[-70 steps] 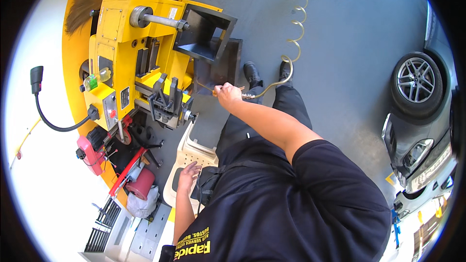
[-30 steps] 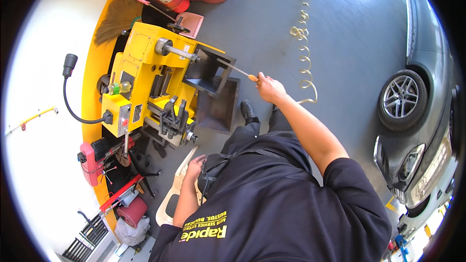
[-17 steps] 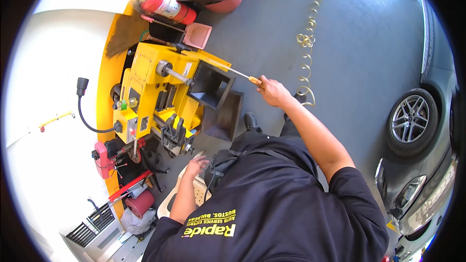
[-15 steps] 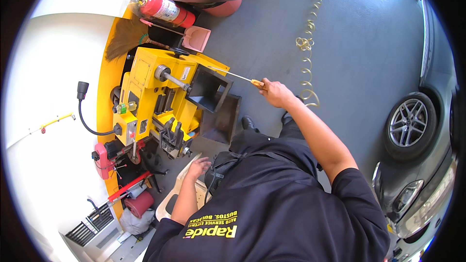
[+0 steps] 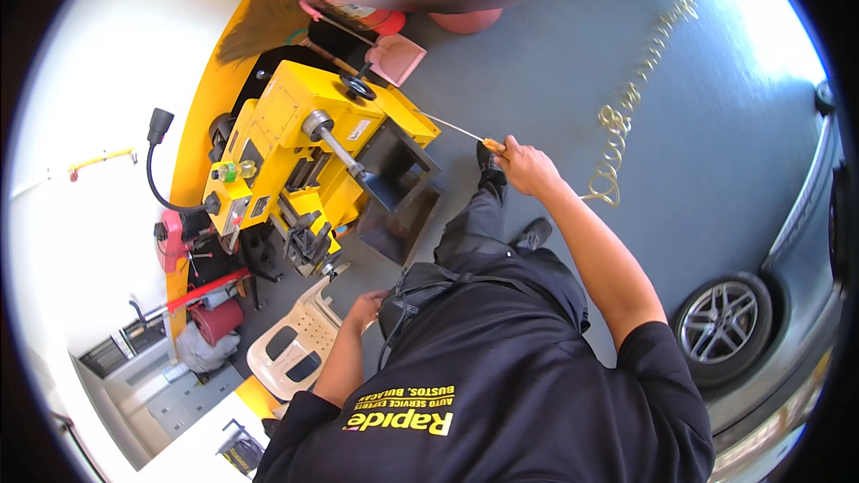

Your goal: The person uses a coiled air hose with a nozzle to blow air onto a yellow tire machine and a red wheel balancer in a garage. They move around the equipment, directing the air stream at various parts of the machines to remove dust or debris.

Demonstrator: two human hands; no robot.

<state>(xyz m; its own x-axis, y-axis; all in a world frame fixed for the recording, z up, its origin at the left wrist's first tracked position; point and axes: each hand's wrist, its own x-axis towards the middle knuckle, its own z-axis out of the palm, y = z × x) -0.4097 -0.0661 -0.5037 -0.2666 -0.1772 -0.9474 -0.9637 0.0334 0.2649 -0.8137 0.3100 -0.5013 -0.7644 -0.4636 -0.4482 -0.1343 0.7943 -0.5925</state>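
Note:
My right hand [image 5: 530,170] is closed around the orange handle of a long, thin-shafted screwdriver [image 5: 456,128], held out ahead of me. In the picture its shaft reaches the edge of a yellow machine [image 5: 309,94]; I cannot tell whether it touches. My left hand [image 5: 367,307] hangs low beside a dark waist bag [image 5: 416,291], holding nothing that I can see. Its fingers are loosely stretched toward the bag, their tips partly hidden. The machine, with a grey spindle and a black handwheel [image 5: 357,87], stands to my left.
A beige plastic chair [image 5: 300,340] stands by my left arm. Beyond the machine are a broom [image 5: 259,31], a pink dustpan [image 5: 395,58] and a red fire extinguisher [image 5: 385,21]. A coiled hose [image 5: 617,125] lies on the grey floor. At right is a car wheel [image 5: 723,320].
My view has shifted, and one leg now stretches forward in a step. The screwdriver stays in my right hand. My left hand has come closer to the waist bag.

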